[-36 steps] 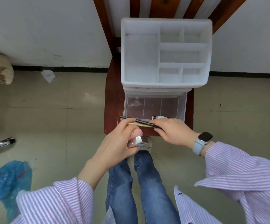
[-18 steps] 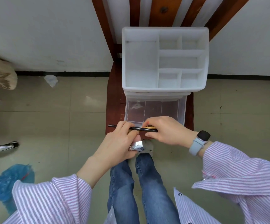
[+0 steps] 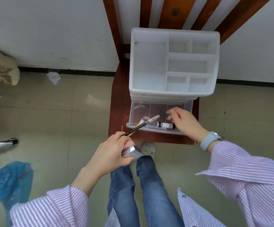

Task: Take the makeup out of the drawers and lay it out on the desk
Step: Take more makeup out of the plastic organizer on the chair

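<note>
1. While the left hand (image 3: 111,154) hangs in front of the chair's front edge, its fingers are curled round several things at once: a black makeup pencil (image 3: 138,126), a second yellowish pencil (image 3: 139,124) beside it, and a shiny silver case (image 3: 131,152) pressed into the palm.
2. Both pencils slant up and to the right from that hand, their tips lying over the front left corner of the open drawer (image 3: 149,128).
3. Over the right half of the drawer the right hand (image 3: 184,122) hovers with its fingers loosely spread, gripping nothing; it is slightly blurred.
4. A small white-labelled tube with a dark cap (image 3: 165,125) lies on its side against the drawer's front wall, just left of the right hand.
5. On the right wrist sits a smartwatch with a pale blue band (image 3: 210,140), above a pink-striped sleeve (image 3: 247,174).
6. The clear drawer is pulled out of a white plastic organiser (image 3: 149,63), whose top tray is split into compartments.
7. The organiser stands on the seat of a dark red wooden chair (image 3: 118,99) set against a white wall.
8. On the tiled floor to the left lie crumpled paper (image 3: 54,77), a blue plastic bag (image 3: 8,179) and a chrome handle (image 3: 1,143).
</note>
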`<state>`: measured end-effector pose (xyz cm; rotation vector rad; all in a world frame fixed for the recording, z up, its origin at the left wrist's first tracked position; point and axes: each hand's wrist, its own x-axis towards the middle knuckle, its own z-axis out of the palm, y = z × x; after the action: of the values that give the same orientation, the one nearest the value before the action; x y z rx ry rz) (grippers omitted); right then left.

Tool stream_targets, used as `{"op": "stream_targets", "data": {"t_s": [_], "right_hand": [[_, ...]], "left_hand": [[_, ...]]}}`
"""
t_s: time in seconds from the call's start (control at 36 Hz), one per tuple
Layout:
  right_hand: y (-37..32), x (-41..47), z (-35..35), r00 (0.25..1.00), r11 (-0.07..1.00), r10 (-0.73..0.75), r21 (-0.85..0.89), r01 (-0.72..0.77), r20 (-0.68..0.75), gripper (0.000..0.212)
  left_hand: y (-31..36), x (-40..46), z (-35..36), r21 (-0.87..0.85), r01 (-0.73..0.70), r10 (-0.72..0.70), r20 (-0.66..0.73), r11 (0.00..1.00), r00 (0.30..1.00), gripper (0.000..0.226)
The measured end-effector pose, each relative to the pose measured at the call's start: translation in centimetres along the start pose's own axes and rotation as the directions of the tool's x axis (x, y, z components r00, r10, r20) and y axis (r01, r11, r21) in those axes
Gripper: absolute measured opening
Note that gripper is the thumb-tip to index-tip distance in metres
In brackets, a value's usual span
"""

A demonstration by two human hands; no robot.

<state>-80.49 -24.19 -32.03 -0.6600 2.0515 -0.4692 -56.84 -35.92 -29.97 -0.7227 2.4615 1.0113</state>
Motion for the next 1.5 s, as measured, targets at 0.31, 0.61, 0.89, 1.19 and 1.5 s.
{"op": "stream_targets", "data": {"t_s": [0.31, 0.61, 0.89, 1.19, 1.5], "right_hand": [[1.0, 3.1, 4.6, 0.962, 0.896, 0.253, -0.401, -0.192, 0.104, 0.036], [1.1, -0.2, 3.5, 0.983, 0.988, -0.116, -0.118, 0.099, -0.142, 0.019], [-0.4, -4.8, 6.6, 0.776, -0.173, 0.508, 0.927, -0.333, 0.374, 0.017], [-3.8, -1.4, 2.8, 0.848, -0.397, 0.437, 0.910, -0.118, 0.301, 0.037], [-3.9, 2.3, 1.5, 0.896, -0.005, 0.370, 0.965, -0.262, 0.245, 0.016]], "left_hand": [[-1.2, -1.2, 0.3, -0.532, 0.302, -0.379, -0.038, 0.791, 0.925, 0.036], [-0.7, -0.5, -0.4, -0.829, 0.303, -0.511, 0.025, 0.469, 0.859, 0.028], [-0.5, -0.8, -0.6, -0.841, 0.306, -0.566, 0.000, 0.446, 0.825, 0.029], [-0.5, -1.3, -1.1, -0.843, 0.312, -0.589, -0.006, 0.437, 0.808, 0.027], [0.8, -1.4, -1.1, -0.910, 0.254, -0.636, -0.013, 0.327, 0.772, 0.021]]}}
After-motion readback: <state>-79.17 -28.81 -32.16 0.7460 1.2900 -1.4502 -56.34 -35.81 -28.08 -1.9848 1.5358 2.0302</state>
